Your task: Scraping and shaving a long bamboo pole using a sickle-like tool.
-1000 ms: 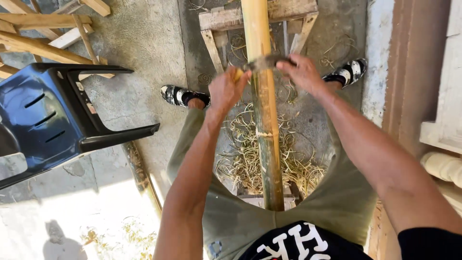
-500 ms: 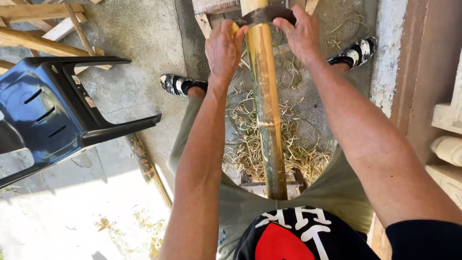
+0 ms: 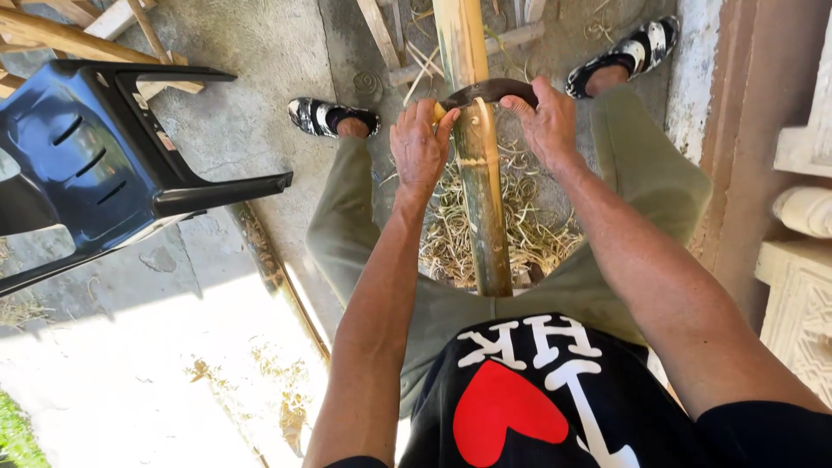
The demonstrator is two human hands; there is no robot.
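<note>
A long bamboo pole (image 3: 479, 173) runs from between my knees away from me, its far end resting on a wooden stand (image 3: 390, 43). A dark curved blade (image 3: 490, 89) lies across the pole. My left hand (image 3: 419, 143) grips the blade's left end, close against the pole. My right hand (image 3: 546, 117) holds the blade's right end. Both hands are closed around it. I am seated with a leg on each side of the pole.
A pile of pale bamboo shavings (image 3: 529, 230) covers the ground under the pole. An overturned dark plastic chair (image 3: 95, 165) lies at the left. Wooden slats (image 3: 78, 35) sit at the top left. A carved stone edge (image 3: 802, 225) borders the right side.
Both hands and the blade have come back along the pole toward me. The view has tilted down, showing more of my shirt and legs.
</note>
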